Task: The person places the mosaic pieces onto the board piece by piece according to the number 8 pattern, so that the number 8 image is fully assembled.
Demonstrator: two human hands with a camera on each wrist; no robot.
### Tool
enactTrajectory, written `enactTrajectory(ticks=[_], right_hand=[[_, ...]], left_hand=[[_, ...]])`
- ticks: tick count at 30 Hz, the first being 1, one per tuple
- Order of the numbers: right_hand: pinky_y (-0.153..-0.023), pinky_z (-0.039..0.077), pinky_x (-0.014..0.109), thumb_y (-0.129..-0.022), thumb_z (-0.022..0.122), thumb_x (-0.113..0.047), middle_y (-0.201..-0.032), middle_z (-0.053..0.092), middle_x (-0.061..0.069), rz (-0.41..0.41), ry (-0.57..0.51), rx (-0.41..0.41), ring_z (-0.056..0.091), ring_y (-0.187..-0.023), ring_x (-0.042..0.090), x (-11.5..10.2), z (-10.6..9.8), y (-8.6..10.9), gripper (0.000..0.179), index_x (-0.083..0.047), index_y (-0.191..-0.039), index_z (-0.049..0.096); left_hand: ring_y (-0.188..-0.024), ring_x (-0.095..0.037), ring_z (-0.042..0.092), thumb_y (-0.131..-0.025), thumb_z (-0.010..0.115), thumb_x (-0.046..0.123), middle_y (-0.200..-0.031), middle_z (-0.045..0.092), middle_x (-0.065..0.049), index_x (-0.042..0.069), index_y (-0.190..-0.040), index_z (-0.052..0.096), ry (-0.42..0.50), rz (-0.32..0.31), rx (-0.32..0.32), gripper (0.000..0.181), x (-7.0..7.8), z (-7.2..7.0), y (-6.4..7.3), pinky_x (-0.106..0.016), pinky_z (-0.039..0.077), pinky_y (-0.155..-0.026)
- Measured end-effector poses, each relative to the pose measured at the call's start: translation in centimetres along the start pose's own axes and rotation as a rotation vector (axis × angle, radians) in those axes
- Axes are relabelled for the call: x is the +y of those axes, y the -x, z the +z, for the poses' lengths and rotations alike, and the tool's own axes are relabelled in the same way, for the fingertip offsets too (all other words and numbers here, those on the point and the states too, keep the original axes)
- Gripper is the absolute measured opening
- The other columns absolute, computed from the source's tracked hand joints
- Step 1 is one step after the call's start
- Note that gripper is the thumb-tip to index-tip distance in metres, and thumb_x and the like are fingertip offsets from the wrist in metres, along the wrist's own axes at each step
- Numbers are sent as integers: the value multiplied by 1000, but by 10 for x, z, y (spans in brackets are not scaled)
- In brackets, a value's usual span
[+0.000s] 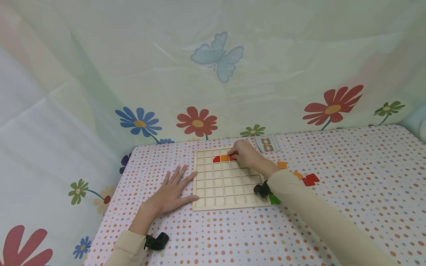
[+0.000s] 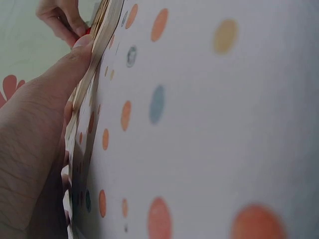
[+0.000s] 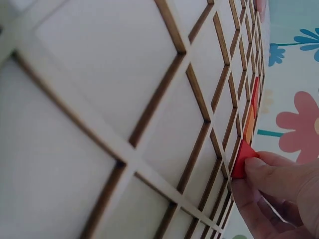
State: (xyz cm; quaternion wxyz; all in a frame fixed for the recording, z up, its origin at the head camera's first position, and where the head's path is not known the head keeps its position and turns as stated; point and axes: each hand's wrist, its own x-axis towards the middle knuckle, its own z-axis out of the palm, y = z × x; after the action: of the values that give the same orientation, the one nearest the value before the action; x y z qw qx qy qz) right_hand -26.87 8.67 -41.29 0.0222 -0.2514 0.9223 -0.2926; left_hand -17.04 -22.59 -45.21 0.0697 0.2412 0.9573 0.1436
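A wooden grid board (image 1: 213, 183) lies on the dotted table. In one of its upper rows sit a red piece (image 1: 217, 159) and, right beside it, an orange piece (image 1: 225, 158). My right hand (image 1: 245, 153) pinches another red piece (image 3: 242, 158) between thumb and fingers at the cell to the right of the orange one. My left hand (image 1: 171, 192) lies flat with spread fingers at the board's left edge; its thumb (image 2: 75, 62) touches the wooden rim in the left wrist view.
A printed pattern card (image 1: 267, 143) lies behind the board. To the right are orange pieces (image 1: 282, 165) and red pieces (image 1: 308, 181). A green piece (image 1: 274, 199) shows beside the board's lower right corner, partly under the right forearm. A flowered curtain (image 1: 216, 92) hangs behind the table.
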Motion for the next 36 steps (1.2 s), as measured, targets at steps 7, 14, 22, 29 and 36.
enactTrajectory(ticks=[7,14,22,29,36], right_hand=[[-89,61,42,-95,64,16,-110,75,23,-8,25,-7,69,-110,39,-3,1,0,23,10,-113,77],[-82,62,37,-96,64,15,-102,69,20,-37,68,-12,69,-100,34,-4,2,3,21,9,-111,78],[-86,61,44,-97,64,11,-105,69,21,-14,-101,51,68,-99,36,4,0,15,19,12,-113,75],[-83,62,43,-95,70,6,-101,70,16,4,-155,110,70,-91,31,6,-16,53,15,9,-108,77],[-78,61,37,-92,78,0,-96,69,1,-50,-99,33,70,-88,19,2,-34,114,12,-2,-104,80]], left_hand=[[-162,-36,2,-99,56,65,-176,7,-12,27,-168,27,14,12,17,84,-1,0,-1,-63,0,-127],[-161,-37,2,-101,55,64,-176,7,-14,26,-168,26,-23,3,-8,83,4,-5,-2,-63,1,-127],[-161,-37,2,-100,56,64,-176,8,-14,25,-168,27,-14,0,-5,84,4,-4,-1,-63,0,-127],[-161,-39,7,-98,52,71,-175,13,-15,25,-167,30,5,30,54,85,-1,3,0,-65,3,-127],[-161,-39,6,-99,55,68,-175,11,-15,24,-167,29,-18,14,25,85,2,0,1,-65,3,-127]])
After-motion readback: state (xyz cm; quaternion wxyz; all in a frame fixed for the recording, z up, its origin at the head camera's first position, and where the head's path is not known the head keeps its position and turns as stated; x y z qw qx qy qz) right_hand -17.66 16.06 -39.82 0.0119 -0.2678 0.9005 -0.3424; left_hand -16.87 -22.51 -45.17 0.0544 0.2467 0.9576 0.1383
